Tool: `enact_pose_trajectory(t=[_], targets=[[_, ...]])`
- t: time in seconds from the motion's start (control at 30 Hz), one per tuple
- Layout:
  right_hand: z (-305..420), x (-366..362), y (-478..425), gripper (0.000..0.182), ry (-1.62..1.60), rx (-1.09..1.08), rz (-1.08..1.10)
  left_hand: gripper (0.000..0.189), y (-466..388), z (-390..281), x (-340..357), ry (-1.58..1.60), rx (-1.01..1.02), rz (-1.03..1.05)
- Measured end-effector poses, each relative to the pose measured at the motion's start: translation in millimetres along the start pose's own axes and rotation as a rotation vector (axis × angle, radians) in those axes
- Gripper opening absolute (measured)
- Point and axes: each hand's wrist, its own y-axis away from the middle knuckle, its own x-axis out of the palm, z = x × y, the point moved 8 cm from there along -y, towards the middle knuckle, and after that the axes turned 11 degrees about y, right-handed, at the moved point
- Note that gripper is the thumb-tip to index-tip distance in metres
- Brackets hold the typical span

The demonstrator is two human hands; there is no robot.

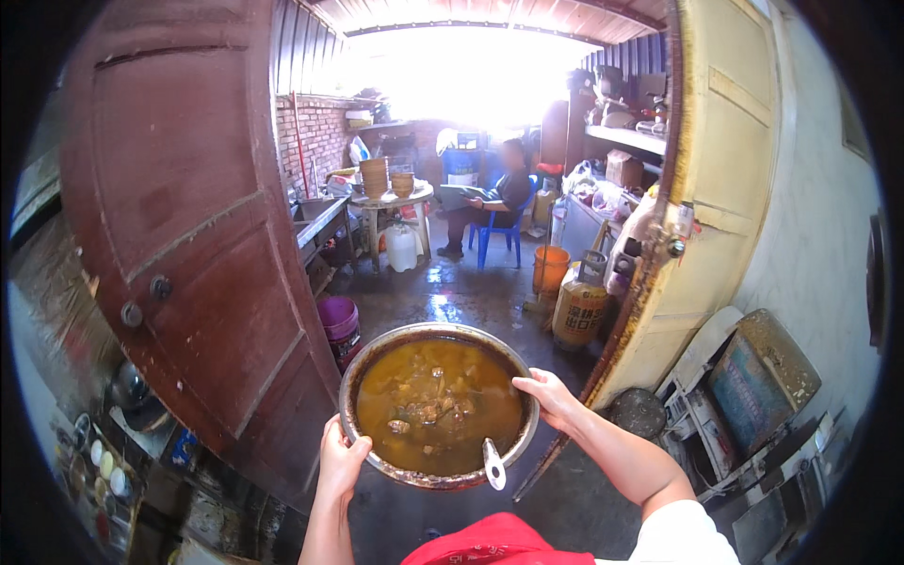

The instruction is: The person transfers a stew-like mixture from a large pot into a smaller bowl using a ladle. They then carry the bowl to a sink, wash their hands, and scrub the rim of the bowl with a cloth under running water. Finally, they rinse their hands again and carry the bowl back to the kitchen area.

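Both my hands carry a wide round metal basin (351, 417) before my body, its rim darkened and stained. Brown broth (395, 367) fills much of it, with chunks of food (431, 409) gathered in the middle. My left hand (341, 452) grips the rim at the lower left, thumb on top. On the right side of the rim, my right hand (551, 399) holds on in the same way. A spoon or ladle handle (493, 462) leans out over the near right rim; its bowl is hidden in the broth.
A red-brown door (198, 212) stands at left, a cream door (713, 176) at right. Beyond the doorway are a gas cylinder (579, 304), an orange bucket (551, 268), a purple bucket (337, 318) and a round table (388, 201). A person (501, 187) sits on a blue chair (521, 219). The floor (438, 304) looks wet.
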Motion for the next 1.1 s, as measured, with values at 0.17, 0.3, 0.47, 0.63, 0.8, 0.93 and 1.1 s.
enact_pose_trajectory(t=[0.17,0.3,0.47,0.63,0.8,0.93,1.1], targets=[[9,-8,-85,0.008,0.0,0.009,-0.064,0.043,-97,14,5,-0.007,-0.062,0.004],[21,-16,-150,0.007,-0.011,-0.012,-0.087,0.041,-166,34,12,-0.008,-0.077,0.02],[14,-14,-243,0.008,-0.012,0.065,-0.045,0.036,-248,51,13,-0.052,-0.053,-0.012],[4,-34,-366,0.009,-0.007,0.098,0.026,0.044,-334,91,16,-0.251,-0.06,-0.122],[32,-32,-502,0.009,0.012,0.081,0.165,0.049,-434,119,29,-0.12,-0.101,-0.23],[41,-42,-626,0.009,0.125,0.084,0.215,0.05,-529,141,37,-0.143,-0.105,-0.292],[49,-35,-760,0.011,0.073,0.08,0.235,0.051,-661,172,30,-0.191,-0.076,-0.285]])
